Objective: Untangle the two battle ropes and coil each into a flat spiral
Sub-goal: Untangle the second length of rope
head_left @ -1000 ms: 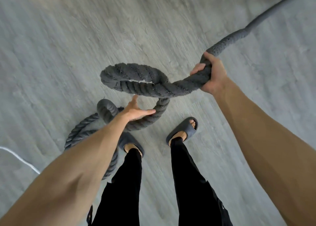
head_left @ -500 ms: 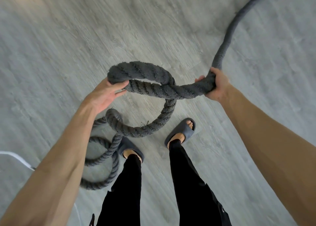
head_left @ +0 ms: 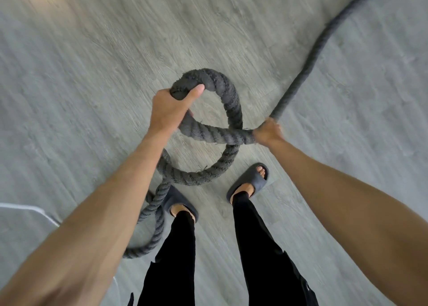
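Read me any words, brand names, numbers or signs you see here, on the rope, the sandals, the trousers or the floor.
None: no readable text anywhere.
rope: bare twisted strands, no tag.
sandals: plain dark grey, no visible logo.
trousers: plain black.
floor: wood grain only, partly blurred.

Two hands are in view, the left hand (head_left: 170,111) and the right hand (head_left: 268,132), each closed around thick dark rope (head_left: 229,102). Whether the rope is one length or two cannot be told; its strands cross at one point between the hands and form two visible loops. There are two feet, each in a dark slipper: the left slipper (head_left: 179,204) and the right slipper (head_left: 251,182). One thin white cord (head_left: 27,209) lies on the floor (head_left: 92,51).
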Tool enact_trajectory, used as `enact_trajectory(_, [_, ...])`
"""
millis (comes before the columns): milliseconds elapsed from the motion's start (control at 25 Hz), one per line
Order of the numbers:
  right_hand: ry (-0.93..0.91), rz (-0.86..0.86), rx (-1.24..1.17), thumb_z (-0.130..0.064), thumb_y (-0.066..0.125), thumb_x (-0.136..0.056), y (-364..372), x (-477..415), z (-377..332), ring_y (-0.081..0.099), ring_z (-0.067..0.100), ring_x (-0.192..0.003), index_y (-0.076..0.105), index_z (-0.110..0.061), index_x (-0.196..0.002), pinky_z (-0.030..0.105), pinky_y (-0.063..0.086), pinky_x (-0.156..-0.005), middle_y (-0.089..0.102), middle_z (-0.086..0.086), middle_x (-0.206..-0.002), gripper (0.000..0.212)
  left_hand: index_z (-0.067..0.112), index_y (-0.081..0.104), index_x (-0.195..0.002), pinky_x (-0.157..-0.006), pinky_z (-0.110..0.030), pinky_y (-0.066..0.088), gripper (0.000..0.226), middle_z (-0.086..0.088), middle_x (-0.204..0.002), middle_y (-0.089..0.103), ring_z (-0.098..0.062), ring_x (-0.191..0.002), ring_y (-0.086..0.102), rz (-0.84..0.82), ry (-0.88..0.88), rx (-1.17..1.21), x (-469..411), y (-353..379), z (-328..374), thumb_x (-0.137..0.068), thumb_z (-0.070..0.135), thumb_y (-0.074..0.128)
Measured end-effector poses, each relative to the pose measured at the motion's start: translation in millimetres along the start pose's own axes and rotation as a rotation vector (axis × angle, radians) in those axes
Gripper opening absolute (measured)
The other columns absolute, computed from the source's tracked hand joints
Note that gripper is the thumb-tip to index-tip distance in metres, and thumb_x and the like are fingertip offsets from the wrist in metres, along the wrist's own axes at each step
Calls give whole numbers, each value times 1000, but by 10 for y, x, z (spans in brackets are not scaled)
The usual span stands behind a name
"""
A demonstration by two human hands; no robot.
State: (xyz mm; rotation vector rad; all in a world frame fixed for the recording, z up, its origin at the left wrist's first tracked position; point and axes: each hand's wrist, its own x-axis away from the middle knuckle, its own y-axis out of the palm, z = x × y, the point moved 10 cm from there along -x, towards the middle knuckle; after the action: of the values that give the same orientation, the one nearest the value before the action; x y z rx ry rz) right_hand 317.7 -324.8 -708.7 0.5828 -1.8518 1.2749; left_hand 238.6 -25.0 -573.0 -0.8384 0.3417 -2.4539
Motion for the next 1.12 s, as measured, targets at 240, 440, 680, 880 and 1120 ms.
enact_trajectory(240, [-661,-260,519,-26,68,-88,754,681,-1013,47,34,-119,48,-7,-139,42,45,-91,50,14,-129,58,14,50,-69,-56,-29,44,56,3,-60,48,-16,-59,52,128,-236,-58,-90,-118,-411,-78,67,65])
enact_trajectory(440, [-861,-40,351,-84,57,-76,482,1095,-1201,54,13,-68,52,-17,-86,30,43,-67,54,-4,-73,68,13,53,-123,-61,-39,56,64,-4,-107,61,-23,-92,63,15,-661,218,-117,-300,-873,-81,58,70])
enact_trajectory(680, [-915,261,347,-89,37,-78,-320,1307,-1214,47,15,-47,50,-12,-65,27,31,-63,42,-4,-48,79,46,25,-151,-122,-52,8,81,-6,-166,-2,-29,-152,3,-66,-134,-168,-570,-81,-402,-86,21,64])
enact_trajectory(880, [-829,415,232,-93,36,-75,-846,1159,-831,51,18,-47,47,-17,-64,29,39,-58,43,-10,-49,78,9,71,-83,-119,-40,-21,43,-7,-123,64,-21,-134,46,-580,214,-755,-499,397,-133,-103,14,33])
enact_trajectory(1120, [-772,475,318,-84,54,-77,-1110,900,-464,50,22,-58,50,-11,-76,31,35,-57,51,0,-63,73,13,66,-85,-84,-35,46,68,-9,-76,58,-17,-70,60,-708,-124,-720,270,390,-1042,-97,67,26])
